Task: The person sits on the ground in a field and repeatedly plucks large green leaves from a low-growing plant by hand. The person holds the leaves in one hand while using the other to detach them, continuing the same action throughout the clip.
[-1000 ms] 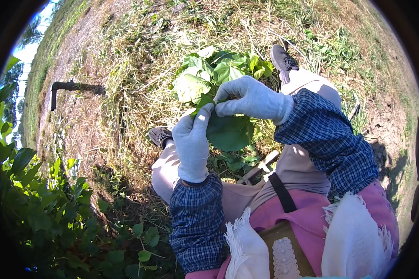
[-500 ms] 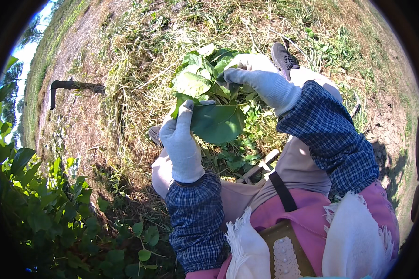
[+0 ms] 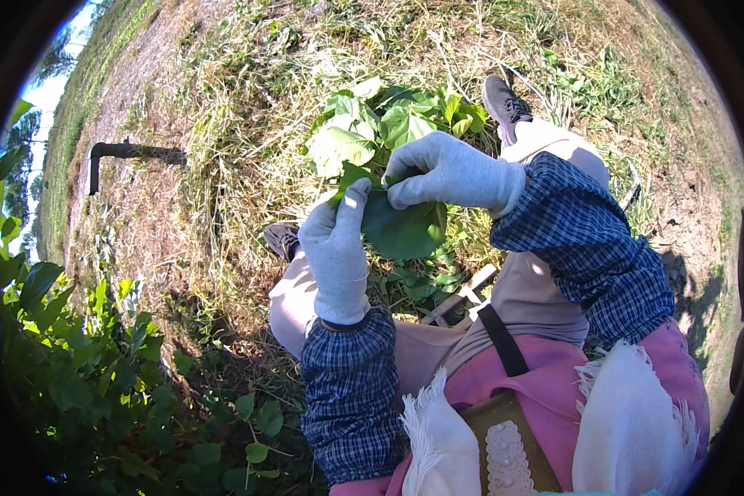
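Both my hands wear white knit gloves and meet over a large dark green leaf. My left hand pinches the leaf's left edge between thumb and fingers. From the right, my right hand is closed in a pinch at the leaf's upper edge, near the left fingertips; its fingertips are partly hidden. Just beyond the hands, a pile of broad green leaves lies on the dry grass.
A dark bent pipe sticks up from the straw-covered ground at left. Leafy plants crowd the lower left. My shoe rests right of the pile. A wooden piece shows between my legs.
My right hand has come down from over the pile to the leaf in my left hand. The left hand has shifted slightly right with the leaf.
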The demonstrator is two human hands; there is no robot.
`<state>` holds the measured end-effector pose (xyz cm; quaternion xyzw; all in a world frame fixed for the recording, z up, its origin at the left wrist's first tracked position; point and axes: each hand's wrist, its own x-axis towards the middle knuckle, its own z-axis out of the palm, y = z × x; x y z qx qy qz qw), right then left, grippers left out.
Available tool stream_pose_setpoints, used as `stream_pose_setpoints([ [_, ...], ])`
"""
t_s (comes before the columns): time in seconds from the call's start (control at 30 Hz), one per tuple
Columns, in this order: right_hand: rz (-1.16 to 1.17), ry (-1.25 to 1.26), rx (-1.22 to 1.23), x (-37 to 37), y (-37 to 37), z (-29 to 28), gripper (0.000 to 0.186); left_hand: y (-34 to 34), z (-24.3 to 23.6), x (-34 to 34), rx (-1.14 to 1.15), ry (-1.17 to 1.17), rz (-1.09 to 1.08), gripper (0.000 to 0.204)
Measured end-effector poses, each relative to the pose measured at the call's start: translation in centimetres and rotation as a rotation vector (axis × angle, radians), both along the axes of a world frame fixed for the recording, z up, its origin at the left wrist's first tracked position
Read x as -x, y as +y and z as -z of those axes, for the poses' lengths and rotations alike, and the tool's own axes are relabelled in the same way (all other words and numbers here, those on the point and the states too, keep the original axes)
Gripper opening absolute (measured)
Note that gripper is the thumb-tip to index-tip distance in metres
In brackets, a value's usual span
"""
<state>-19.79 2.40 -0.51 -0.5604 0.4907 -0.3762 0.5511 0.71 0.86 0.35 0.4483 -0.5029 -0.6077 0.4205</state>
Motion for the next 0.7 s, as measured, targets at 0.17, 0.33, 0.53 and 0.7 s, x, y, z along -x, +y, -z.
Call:
stream_pose_setpoints([
  [0.17, 0.005, 0.01, -0.009, -0.12, 0.04, -0.37, 0.027, -0.01, 0.27, 0.05, -0.021, 0.028, -0.037, 0.024],
  [0.33, 0.009, 0.004, -0.02, -0.32, -0.08, -0.47, 0.026, 0.02, 0.43, 0.22, -0.008, 0.064, -0.092, 0.025],
  [0.53, 0.052, 0.035, -0.009, -0.5, 0.0, -0.99, 0.025, -0.07, 0.46, 0.43, -0.045, 0.111, -0.144, 0.02],
  [0.7, 0.058, 0.022, 0.018, -0.61, -0.04, -1.08, 0.025, -0.08, 0.75, 0.38, -0.073, 0.143, -0.154, 0.018],
])
